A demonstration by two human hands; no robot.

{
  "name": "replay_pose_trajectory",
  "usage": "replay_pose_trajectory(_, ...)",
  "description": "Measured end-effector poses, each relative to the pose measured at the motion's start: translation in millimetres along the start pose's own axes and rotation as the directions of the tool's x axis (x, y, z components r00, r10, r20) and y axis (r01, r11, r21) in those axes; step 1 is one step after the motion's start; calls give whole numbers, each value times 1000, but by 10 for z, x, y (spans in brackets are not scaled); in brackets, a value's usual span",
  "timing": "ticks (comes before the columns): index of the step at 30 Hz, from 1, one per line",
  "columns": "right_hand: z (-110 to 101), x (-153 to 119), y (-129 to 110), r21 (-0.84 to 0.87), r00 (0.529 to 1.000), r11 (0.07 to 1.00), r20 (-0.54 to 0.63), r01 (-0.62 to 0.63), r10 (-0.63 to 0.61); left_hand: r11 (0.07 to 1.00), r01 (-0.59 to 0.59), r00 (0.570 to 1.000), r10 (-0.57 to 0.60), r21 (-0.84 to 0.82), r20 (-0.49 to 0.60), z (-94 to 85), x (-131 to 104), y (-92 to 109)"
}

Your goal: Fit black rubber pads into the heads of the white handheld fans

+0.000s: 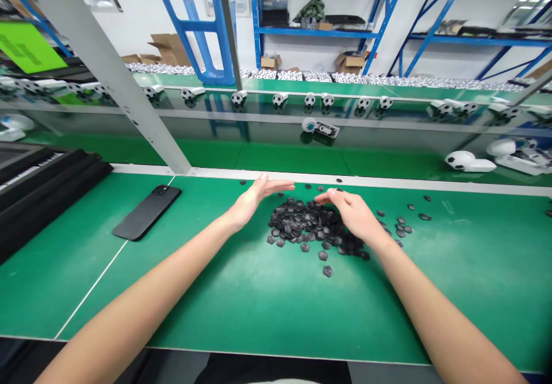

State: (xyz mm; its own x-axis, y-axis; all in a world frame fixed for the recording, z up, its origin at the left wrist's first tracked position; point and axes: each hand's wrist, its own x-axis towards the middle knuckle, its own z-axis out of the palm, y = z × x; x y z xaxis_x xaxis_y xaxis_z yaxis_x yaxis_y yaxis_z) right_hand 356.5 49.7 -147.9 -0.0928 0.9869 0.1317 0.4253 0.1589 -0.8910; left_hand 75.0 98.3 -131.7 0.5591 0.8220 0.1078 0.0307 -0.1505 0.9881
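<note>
Hands: left hand (257, 196), right hand (351, 211) open, apart, flanking pile of black pieces (308, 223) | phone (147, 212) well left

Open green mat (259, 303) nearside; phone (146, 212) left, scattered black pieces (403, 226) right.

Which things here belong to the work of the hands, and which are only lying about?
In the work:
- left hand, open at the pile's left edge
- right hand, resting on the pile
- pile of black pieces

Lying about:
- phone
- black trays
- stray pieces
- ball-shaped parts
</note>
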Motion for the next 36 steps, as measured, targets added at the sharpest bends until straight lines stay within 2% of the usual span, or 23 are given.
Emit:
replay_pose_trajectory(1,-54,-6,4,-103,1000,994,8,22,-21,984,-30,998,38,176,-41,-86,-50,-29)
replay_pose_trajectory(2,-105,-10,8,-185,999,982,22,46,-43,928,-43,994,76,371,-77,-183,-105,-66)
replay_pose_trajectory(4,-191,-12,14,-272,996,959,46,85,-75,719,-8,986,120,695,-113,-382,-218,-157)
replay_pose_trajectory(6,-244,-8,19,-307,995,946,39,101,-94,542,59,989,81,838,-122,-543,-305,-251)
replay_pose_trajectory(7,-256,-6,20,-316,995,944,22,96,-94,491,82,992,45,868,-119,-592,-330,-292)
replay_pose_trajectory(9,-253,-4,21,-322,997,944,0,76,-81,444,87,996,-5,892,-94,-613,-336,-348)
replay_pose_trajectory(12,-220,-1,31,-291,997,954,11,71,-71,474,4,1000,2,881,-5,-451,-256,-360)
replay_pose_trajectory(15,-260,26,93,-273,994,959,-47,79,-95,534,-86,995,10,841,95,-125,-143,-309)
replay_pose_trajectory(18,-480,79,249,-361,981,931,-153,57,-119,544,-103,994,22,833,108,229,-73,-242)
replay_pose_trajectory(20,-695,108,402,-456,971,890,-209,9,-117,574,-119,992,29,810,126,383,-48,-214)
replay_pose_trajectory(22,-878,124,576,-507,964,861,-243,-35,-103,611,-153,987,50,777,155,411,-9,-215)
replay_pose_trajectory(24,-963,131,743,-532,968,845,-236,-57,-84,619,-132,991,75,774,109,299,72,-253)
replay_pose_trajectory(27,-890,159,918,-565,980,821,-194,-75,-44,616,7,997,54,787,-51,-3,276,-354)
replay_pose_trajectory(30,-719,231,948,-567,990,822,-134,-42,-41,633,45,997,17,773,-72,-171,501,-450)
replay_pose_trajectory(32,-617,291,891,-550,994,835,-74,22,-75,659,-3,999,27,752,-19,-104,629,-485)
replay_pose_trajectory(36,-447,358,673,-473,977,856,54,207,-206,747,-117,993,84,655,83,326,827,-483)
